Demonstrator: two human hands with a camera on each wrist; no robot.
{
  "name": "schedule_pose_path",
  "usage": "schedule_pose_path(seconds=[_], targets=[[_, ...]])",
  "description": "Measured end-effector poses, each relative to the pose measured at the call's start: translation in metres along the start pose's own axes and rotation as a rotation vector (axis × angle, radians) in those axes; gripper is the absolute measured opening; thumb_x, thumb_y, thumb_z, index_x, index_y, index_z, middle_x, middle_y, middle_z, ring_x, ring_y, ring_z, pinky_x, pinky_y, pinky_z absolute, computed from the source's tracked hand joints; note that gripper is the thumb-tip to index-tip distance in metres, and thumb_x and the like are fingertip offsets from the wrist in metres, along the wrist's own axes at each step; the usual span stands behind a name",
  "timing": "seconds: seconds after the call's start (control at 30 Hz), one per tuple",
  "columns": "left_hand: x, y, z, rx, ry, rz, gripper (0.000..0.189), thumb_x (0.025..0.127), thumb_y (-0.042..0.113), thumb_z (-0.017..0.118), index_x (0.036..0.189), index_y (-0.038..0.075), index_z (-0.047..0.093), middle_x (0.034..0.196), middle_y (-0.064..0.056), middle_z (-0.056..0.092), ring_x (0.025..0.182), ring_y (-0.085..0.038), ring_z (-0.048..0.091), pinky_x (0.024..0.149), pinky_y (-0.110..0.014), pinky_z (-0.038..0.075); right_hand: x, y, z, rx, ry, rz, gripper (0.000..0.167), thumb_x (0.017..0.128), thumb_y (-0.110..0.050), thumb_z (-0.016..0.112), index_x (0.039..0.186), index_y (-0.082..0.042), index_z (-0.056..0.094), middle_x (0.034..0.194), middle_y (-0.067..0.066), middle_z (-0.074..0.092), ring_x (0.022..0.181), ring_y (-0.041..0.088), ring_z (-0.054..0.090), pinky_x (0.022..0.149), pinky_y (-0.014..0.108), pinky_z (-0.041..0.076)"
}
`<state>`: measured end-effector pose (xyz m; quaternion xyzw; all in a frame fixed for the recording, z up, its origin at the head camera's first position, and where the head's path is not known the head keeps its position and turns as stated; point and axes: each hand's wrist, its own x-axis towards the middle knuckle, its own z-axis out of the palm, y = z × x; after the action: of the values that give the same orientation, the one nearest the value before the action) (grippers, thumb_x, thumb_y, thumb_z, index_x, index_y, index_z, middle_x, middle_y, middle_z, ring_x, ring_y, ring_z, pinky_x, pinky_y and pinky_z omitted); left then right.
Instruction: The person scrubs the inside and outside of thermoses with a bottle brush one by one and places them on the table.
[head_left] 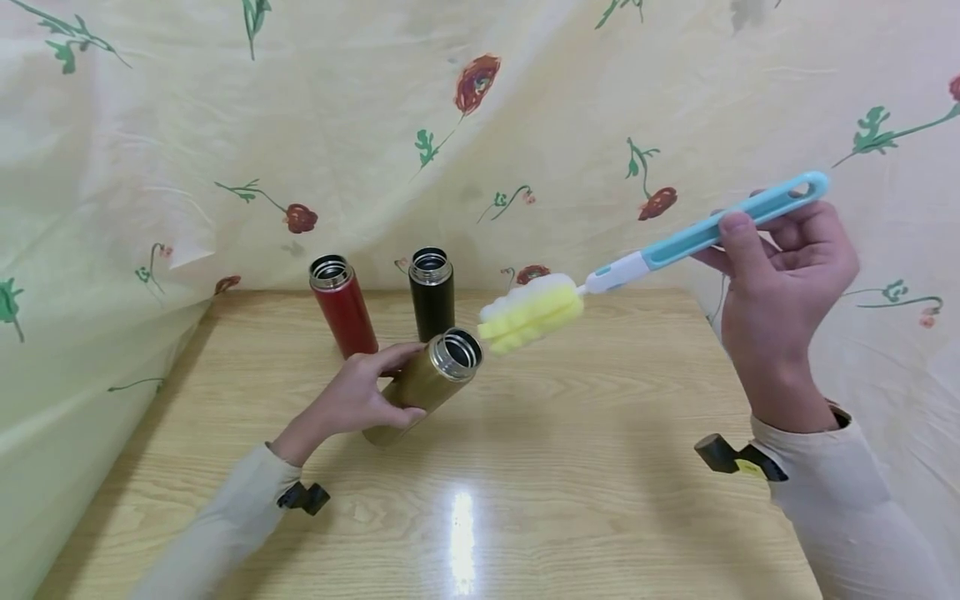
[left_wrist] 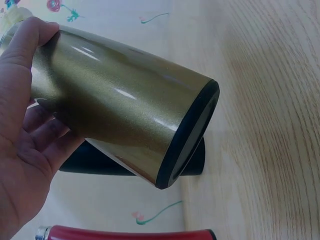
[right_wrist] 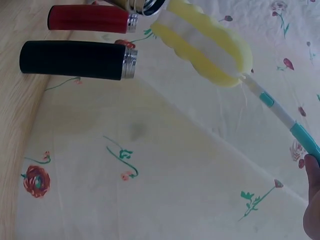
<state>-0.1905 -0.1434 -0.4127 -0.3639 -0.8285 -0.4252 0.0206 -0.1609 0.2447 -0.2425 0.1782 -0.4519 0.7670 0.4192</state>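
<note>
My left hand (head_left: 367, 393) grips a gold thermos bottle (head_left: 422, 390) round its body. The bottle leans to the right, its open metal mouth facing up toward the brush; in the left wrist view its black-edged base (left_wrist: 187, 135) tips off the table. My right hand (head_left: 787, 267) holds a bottle brush by its light blue handle (head_left: 697, 237), raised at the right. The brush's yellow and white sponge head (head_left: 532, 312) points down left, its tip close beside the gold bottle's mouth. In the right wrist view the sponge head (right_wrist: 205, 45) shows whole.
Behind the left hand stand a red thermos bottle (head_left: 345, 308) and a black thermos bottle (head_left: 432, 296), both without lids. A wood-grain table (head_left: 600, 467) lies beneath. Flower-patterned cloth (head_left: 360, 125) hangs at the back and sides.
</note>
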Motion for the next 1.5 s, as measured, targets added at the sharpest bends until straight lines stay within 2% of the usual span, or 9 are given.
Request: schedule_pose_path(seconds=[0.33,1.03,1.3,1.5], targets=[[0.003,0.002,0.004,-0.009,-0.024,-0.006,0.079,0.074,0.018,0.091,0.143,0.006,0.055,0.134,-0.009,0.067,0.114,-0.026,0.07,0.095,-0.046,0.058,-0.007,0.008,0.007,0.002,-0.046,0.019,0.022,0.081,0.018,0.072,0.098,0.019,0.058,0.078,0.024,0.065,0.067,0.03,0.074,0.063,0.041,0.062],[0.009,0.007,0.007,-0.02,-0.061,0.053,0.078,0.073,0.016,0.09,0.142,0.005,0.057,0.135,-0.01,0.067,0.115,-0.025,0.069,0.095,-0.042,0.058,-0.009,0.015,0.004,-0.041,-0.139,0.077,0.019,0.084,0.016,0.071,0.099,0.018,0.059,0.081,0.023,0.069,0.072,0.028,0.076,0.068,0.04,0.062],[0.012,0.005,0.011,-0.021,-0.054,0.073,0.077,0.071,0.016,0.091,0.14,0.004,0.057,0.13,-0.011,0.069,0.112,-0.024,0.071,0.094,-0.04,0.059,-0.011,0.016,0.006,-0.05,-0.171,0.055,0.019,0.084,0.016,0.071,0.099,0.019,0.06,0.083,0.023,0.07,0.073,0.028,0.076,0.067,0.04,0.062],[0.012,0.004,0.012,-0.032,-0.058,0.053,0.078,0.071,0.017,0.091,0.14,0.002,0.057,0.13,-0.012,0.069,0.112,-0.025,0.071,0.094,-0.04,0.059,-0.013,0.018,0.008,-0.051,-0.212,0.053,0.017,0.083,0.018,0.07,0.096,0.018,0.06,0.083,0.023,0.071,0.072,0.028,0.076,0.066,0.04,0.062]])
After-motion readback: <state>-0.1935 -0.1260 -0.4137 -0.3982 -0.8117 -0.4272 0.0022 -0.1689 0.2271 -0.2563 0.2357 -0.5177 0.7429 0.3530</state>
